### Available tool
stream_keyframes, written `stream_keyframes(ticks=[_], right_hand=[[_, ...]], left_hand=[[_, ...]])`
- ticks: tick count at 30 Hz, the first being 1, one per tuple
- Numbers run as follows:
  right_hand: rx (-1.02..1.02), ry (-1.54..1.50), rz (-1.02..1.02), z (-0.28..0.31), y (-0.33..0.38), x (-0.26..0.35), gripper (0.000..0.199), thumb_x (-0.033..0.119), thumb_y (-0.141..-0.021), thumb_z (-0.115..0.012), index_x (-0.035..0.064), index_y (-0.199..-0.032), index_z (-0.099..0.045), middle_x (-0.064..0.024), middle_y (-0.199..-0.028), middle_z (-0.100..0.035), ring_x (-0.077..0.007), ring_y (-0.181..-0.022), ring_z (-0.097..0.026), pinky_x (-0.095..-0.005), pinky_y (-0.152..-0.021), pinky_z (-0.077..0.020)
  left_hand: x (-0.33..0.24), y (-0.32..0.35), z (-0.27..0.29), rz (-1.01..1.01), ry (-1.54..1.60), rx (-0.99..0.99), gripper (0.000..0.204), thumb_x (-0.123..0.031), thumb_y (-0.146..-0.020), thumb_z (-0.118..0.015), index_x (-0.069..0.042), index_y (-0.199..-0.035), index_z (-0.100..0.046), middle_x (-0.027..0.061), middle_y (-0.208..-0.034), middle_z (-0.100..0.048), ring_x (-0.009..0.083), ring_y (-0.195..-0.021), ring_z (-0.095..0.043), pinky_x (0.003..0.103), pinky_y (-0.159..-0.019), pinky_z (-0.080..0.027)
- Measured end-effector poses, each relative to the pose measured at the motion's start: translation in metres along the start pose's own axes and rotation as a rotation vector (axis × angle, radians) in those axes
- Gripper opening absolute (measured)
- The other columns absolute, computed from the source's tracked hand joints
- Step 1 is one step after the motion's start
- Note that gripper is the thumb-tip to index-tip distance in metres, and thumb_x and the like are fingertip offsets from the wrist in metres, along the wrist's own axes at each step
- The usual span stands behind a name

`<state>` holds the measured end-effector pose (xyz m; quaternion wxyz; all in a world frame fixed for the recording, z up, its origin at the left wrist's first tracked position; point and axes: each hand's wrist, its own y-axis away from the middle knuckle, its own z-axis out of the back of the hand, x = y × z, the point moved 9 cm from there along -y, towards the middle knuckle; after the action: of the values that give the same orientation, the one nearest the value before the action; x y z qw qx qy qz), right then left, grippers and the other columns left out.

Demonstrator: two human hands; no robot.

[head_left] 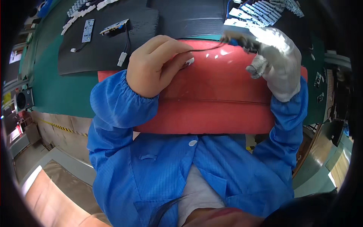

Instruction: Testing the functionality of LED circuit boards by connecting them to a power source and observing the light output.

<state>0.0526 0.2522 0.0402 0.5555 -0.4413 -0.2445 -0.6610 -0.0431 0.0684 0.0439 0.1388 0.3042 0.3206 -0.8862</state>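
Toward the green desk's (56,98) near edge, the bare left hand (153,67) pinches a thin black cable (206,49), apparently to extend it from the dark circuit board (247,41) gripped by the white-gloved right hand (281,60).

Lettering and numerals: none legible. Warning marking: a band of yellow-and-black striped tape (62,127) on the floor (64,142) at left, beyond the edge of the green tabletop (56,96); only its stripes can be made out. Circuit boards: any print on the single pale board (88,30) at upper left, or on the fanned boards (257,13) at upper right, is too small to read. Wired part (242,41) in the gloved right hand (281,64): surface blurred.
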Motion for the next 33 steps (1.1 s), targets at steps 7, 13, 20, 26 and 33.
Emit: stream_keyframes(ticks=[7,13,20,26,33], right_hand=[[0.037,-0.214,-0.313,-0.016,-0.003,-0.03,0.036,0.03,-0.088,-0.056,-0.0017,-0.105,-0.061,-0.0091,-0.058,-0.06,-0.0072,-0.037,-0.052,-0.0167,-0.034,-0.0411],[-0.05,-0.273,-0.503,-0.011,0.003,-0.046,0.036,0.033,-0.089,-0.054,0.0008,-0.104,-0.062,-0.0073,-0.06,-0.061,-0.0058,-0.039,-0.052,-0.0169,-0.034,-0.0394],[-0.103,-0.242,-0.387,-0.009,0.0,-0.035,0.041,0.035,-0.09,-0.055,-0.0007,-0.108,-0.059,-0.0082,-0.063,-0.062,-0.0065,-0.042,-0.053,-0.0161,-0.039,-0.0427],[-0.067,-0.162,-0.177,-0.008,-0.002,-0.029,0.045,0.037,-0.09,-0.055,-0.0032,-0.111,-0.057,-0.0086,-0.063,-0.061,-0.0106,-0.048,-0.057,-0.0204,-0.046,-0.0472],[0.09,-0.404,-0.233,-0.016,-0.003,-0.031,0.05,0.041,-0.095,-0.044,-0.0039,-0.116,-0.054,-0.0141,-0.083,-0.066,-0.0144,-0.061,-0.065,-0.0216,-0.049,-0.05]], left_hand=[[0.001,0.002,-0.001,-0.008,-0.037,0.015,0.014,-0.004,-0.076,-0.071,-0.002,-0.089,-0.065,0.0108,-0.079,-0.062,0.0233,-0.065,-0.062,0.029,-0.055,-0.05],[0.0,0.0,-0.002,-0.064,-0.038,0.016,0.017,-0.005,-0.075,-0.072,-0.002,-0.09,-0.066,0.012,-0.081,-0.062,0.0236,-0.067,-0.062,0.028,-0.057,-0.05],[0.002,0.0,-0.009,-0.031,-0.104,0.087,0.022,-0.008,-0.072,-0.074,-0.002,-0.092,-0.066,0.0118,-0.083,-0.062,0.0254,-0.069,-0.061,0.03,-0.06,-0.05],[0.003,0.001,-0.007,-0.045,-0.109,0.06,0.022,-0.01,-0.072,-0.075,-0.002,-0.09,-0.065,0.0118,-0.08,-0.061,0.0257,-0.07,-0.06,0.031,-0.06,-0.05],[0.004,-0.002,-0.008,-0.018,-0.003,0.021,0.019,-0.008,-0.074,-0.073,-0.001,-0.089,-0.065,0.0112,-0.079,-0.061,0.0256,-0.071,-0.061,0.031,-0.061,-0.05]])
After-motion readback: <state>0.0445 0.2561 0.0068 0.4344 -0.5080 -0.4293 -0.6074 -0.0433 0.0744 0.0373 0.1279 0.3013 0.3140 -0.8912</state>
